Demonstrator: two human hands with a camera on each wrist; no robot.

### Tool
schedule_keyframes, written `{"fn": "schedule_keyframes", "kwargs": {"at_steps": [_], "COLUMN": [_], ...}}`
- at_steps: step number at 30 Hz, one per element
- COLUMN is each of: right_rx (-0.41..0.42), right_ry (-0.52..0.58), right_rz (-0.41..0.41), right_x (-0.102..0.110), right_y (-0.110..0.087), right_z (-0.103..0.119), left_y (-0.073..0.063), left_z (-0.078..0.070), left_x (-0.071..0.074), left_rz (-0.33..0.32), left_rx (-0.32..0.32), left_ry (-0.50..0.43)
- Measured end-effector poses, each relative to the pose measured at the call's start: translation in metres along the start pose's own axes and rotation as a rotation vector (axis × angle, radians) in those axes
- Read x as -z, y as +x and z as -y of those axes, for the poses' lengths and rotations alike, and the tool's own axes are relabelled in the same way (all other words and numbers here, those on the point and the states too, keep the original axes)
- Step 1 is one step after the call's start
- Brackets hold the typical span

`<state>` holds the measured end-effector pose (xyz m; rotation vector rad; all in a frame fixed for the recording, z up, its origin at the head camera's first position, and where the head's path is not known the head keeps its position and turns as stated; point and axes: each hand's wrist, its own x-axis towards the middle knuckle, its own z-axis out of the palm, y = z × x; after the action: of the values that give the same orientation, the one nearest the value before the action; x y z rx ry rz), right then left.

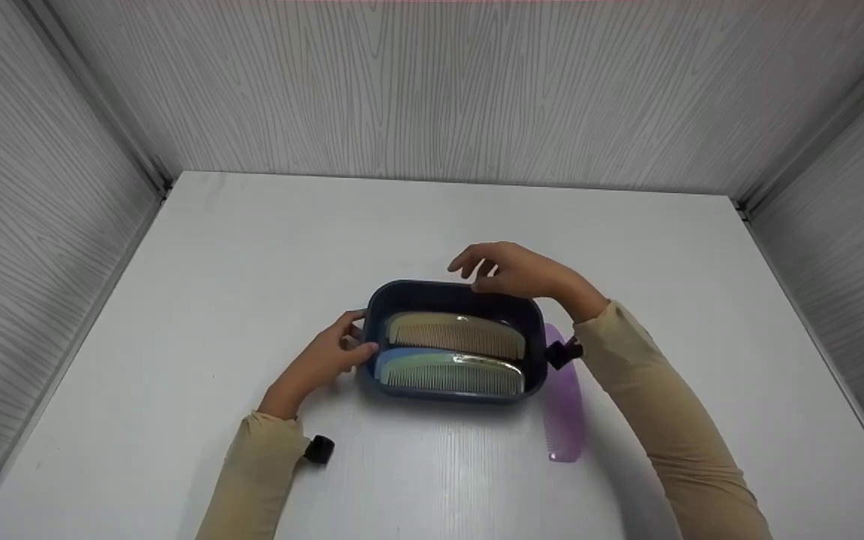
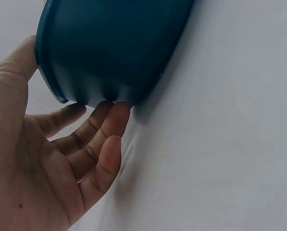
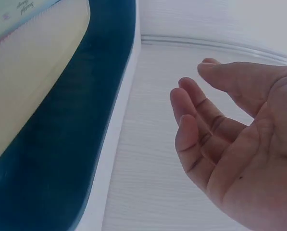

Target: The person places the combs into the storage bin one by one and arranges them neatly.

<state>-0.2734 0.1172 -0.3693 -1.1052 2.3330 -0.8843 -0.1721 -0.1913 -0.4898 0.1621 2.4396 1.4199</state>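
A dark blue plastic box (image 1: pixel 456 397) with rounded corners stands on the white table. My left hand (image 1: pixel 329 352) grips its left end, thumb over the rim and fingers against the outer wall, as the left wrist view (image 2: pixel 81 144) shows. Inside lie a yellowish comb (image 1: pixel 451 330) and, nearer me, a green comb (image 1: pixel 451 369) with a blue comb (image 1: pixel 402 355) partly covered behind it. My right hand (image 1: pixel 518 270) hovers by the box's far right rim, fingers loosely bent and holding nothing. A purple comb (image 1: pixel 565 412) lies on the table right of the box, its upper part beneath my right wrist.
The white table (image 1: pixel 289 240) reaches to grey wood-grain panels (image 1: pixel 432 97) at the back and both sides. Small black devices (image 1: pixel 319 450) are strapped at both wrists.
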Motion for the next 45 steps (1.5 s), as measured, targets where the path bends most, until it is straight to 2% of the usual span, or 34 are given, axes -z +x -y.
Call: {"fn": "schedule_keyframes", "kwargs": {"at_steps": [12, 17, 26, 38, 45], "right_rx": [-0.109, -0.134, -0.245, -0.294, -0.312], "right_ry": [0.206, 0.233, 0.241, 0.242, 0.229], "right_rz": [-0.19, -0.232, -0.232, -0.179, -0.143], "right_x": [0.01, 0.009, -0.008, -0.032, -0.038], "right_y": [-0.058, -0.078, -0.099, -0.112, -0.117], "right_z": [-0.042, -0.058, -0.08, -0.1, -0.11], "left_y": [-0.002, -0.002, -0.002, -0.002, 0.0], "left_z": [0.003, 0.002, 0.002, 0.003, 0.002], "left_x": [0.001, 0.001, 0.001, 0.003, 0.002], "left_rz": [-0.015, -0.011, -0.016, -0.01, -0.015], "left_rx": [-0.013, -0.009, 0.0, -0.022, -0.022], "left_ry": [0.01, 0.011, 0.004, -0.02, -0.014]}}
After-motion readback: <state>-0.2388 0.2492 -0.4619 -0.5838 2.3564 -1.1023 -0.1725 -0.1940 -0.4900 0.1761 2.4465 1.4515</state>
